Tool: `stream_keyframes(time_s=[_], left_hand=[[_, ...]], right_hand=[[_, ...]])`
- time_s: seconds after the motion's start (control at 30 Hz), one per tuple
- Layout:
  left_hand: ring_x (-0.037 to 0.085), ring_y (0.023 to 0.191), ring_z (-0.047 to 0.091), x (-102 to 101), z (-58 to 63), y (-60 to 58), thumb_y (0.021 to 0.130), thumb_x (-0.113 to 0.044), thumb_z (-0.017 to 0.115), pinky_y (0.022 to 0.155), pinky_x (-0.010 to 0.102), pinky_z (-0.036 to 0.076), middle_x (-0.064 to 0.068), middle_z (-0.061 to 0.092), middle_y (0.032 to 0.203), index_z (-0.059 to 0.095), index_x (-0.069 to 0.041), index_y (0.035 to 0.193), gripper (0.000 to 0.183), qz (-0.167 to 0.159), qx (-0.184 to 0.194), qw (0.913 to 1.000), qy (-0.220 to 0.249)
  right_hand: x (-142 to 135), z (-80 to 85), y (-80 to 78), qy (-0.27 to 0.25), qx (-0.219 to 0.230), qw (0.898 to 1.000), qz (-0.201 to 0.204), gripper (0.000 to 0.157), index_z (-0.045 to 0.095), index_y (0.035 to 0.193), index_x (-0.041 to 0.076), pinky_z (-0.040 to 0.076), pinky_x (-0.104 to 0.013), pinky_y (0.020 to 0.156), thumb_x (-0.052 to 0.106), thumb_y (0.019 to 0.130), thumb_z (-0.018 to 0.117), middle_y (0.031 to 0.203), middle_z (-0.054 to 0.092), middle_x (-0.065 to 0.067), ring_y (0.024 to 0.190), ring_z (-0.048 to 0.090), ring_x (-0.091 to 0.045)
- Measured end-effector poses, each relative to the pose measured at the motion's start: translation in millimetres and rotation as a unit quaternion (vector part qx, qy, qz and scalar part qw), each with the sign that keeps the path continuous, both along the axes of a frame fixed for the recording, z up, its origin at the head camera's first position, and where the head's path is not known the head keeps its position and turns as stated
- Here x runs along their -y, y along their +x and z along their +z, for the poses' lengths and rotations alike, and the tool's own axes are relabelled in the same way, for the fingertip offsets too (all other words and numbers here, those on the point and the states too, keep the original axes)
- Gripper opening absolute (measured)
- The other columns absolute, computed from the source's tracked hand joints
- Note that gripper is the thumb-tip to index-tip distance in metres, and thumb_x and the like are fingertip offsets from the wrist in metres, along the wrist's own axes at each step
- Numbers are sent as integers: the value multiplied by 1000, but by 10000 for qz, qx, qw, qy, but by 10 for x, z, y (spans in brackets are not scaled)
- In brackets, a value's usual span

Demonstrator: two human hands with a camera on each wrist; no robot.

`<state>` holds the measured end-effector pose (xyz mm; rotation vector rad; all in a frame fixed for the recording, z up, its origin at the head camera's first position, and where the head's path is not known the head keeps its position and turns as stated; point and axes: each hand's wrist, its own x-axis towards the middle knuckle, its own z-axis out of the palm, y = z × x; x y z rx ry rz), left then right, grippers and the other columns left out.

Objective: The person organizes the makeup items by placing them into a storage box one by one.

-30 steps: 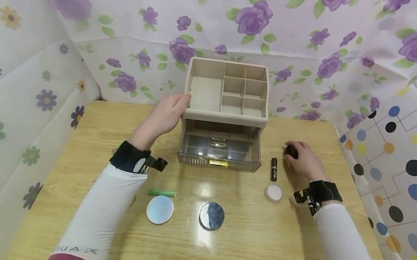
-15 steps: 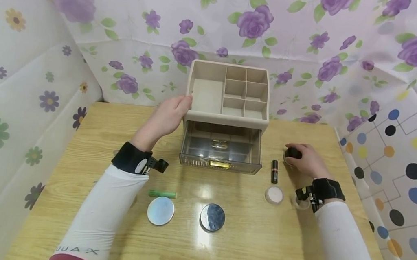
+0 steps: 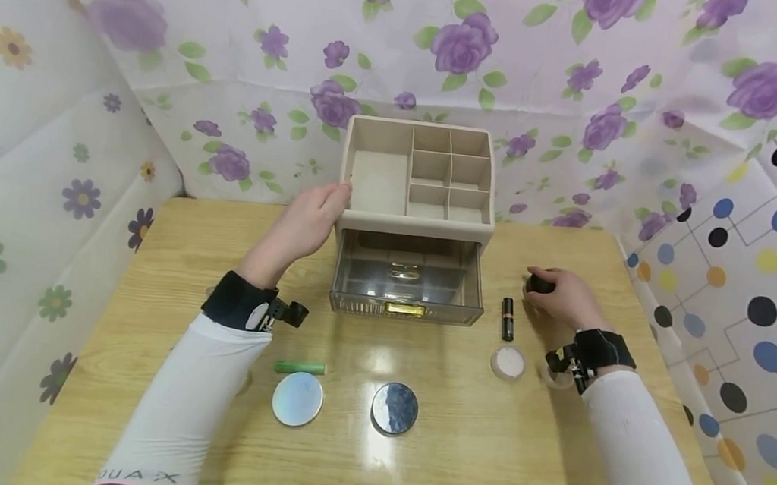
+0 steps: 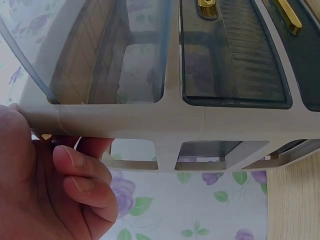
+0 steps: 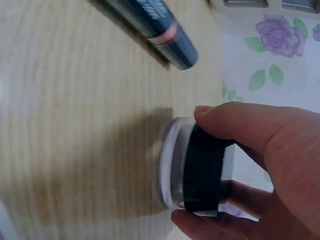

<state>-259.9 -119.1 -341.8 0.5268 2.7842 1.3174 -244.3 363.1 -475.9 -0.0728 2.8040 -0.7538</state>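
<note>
My left hand [image 3: 308,219] grips the front left corner of a beige cosmetics organizer [image 3: 415,226], its thumb at the top rim. In the left wrist view several fingers [image 4: 82,185] curl at the organizer's frame [image 4: 125,120]. One see-through drawer [image 3: 405,291] with a gold handle stands pulled out below the divided top. To the right, my right hand [image 3: 567,298] holds a small round jar with a black lid [image 5: 202,172], thumb and fingers on opposite sides of the lid. The jar's pale base is close over the wooden table in the right wrist view.
A black lipstick tube [image 3: 508,319] and a round pot of pale powder [image 3: 508,362] lie left of my right hand. A clear round piece [image 3: 558,377] sits under that wrist. At the front are a green tube [image 3: 300,367], a pale disc [image 3: 297,399] and a dark shiny compact [image 3: 394,408].
The head view shifts slightly. Both hands keep their holds, and the organizer, its drawer and the jar stay where they were.
</note>
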Motion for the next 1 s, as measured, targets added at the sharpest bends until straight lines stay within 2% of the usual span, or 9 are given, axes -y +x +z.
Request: stream_keyframes(time_s=[0.07, 0.23, 0.33, 0.6, 0.7, 0.8, 1.0], left_hand=[[35, 96, 55, 10, 9, 6, 115, -50, 23, 89, 49, 45, 19, 52, 93, 46, -9, 86, 56, 23, -4, 10000, -5], [35, 104, 56, 12, 5, 15, 115, -52, 24, 96, 51, 46, 19, 59, 105, 46, -9, 86, 56, 67, 61, 10000, -29], [35, 106, 56, 5, 3, 16, 115, -52, 24, 98, 51, 45, 19, 59, 107, 48, -9, 88, 56, 78, 56, 9999, -35], [34, 97, 55, 0, 0, 7, 115, -52, 24, 87, 49, 44, 17, 55, 97, 49, -9, 89, 56, 80, 18, 10000, -25], [34, 95, 54, -8, -9, 8, 115, -52, 23, 86, 48, 43, 16, 51, 91, 47, -9, 87, 56, 47, 22, 10000, -23], [34, 95, 54, -16, -16, 6, 115, -52, 23, 86, 48, 43, 15, 50, 90, 46, -9, 87, 56, 30, 26, 10000, -11], [34, 98, 54, -28, -4, 8, 115, -51, 24, 90, 49, 44, 17, 54, 96, 47, -9, 87, 56, 49, -27, 10000, 25]], right_hand=[[33, 3, 1, 25, -92, 10000, 1, 66, 46, 163, 14, 36, -70, 113, 31, 104, 71, 160, 42, -32, 138, 45, -57], [97, 9, 46, 236, -282, 9993, -12, 65, 47, 161, 11, 43, -66, 105, 30, 104, 70, 156, 46, -34, 127, 55, -54], [106, 13, 72, 377, -316, 9988, -13, 65, 46, 162, 10, 46, -64, 100, 29, 104, 70, 154, 47, -35, 121, 58, -53], [140, 14, 78, 563, -279, 9980, 24, 68, 44, 163, 10, 47, -56, 87, 25, 104, 72, 144, 54, -38, 112, 62, -50], [150, 4, 83, 599, -315, 9977, 19, 68, 44, 163, 7, 49, -59, 92, 25, 103, 72, 141, 56, -39, 112, 62, -50], [153, -13, 73, 667, -345, 9972, 49, 68, 43, 163, 6, 47, -65, 102, 25, 103, 71, 142, 55, -40, 120, 60, -54], [152, -17, 77, 676, -331, 9971, 112, 68, 40, 164, 4, 41, -69, 109, 24, 105, 69, 146, 50, -41, 132, 50, -59]])
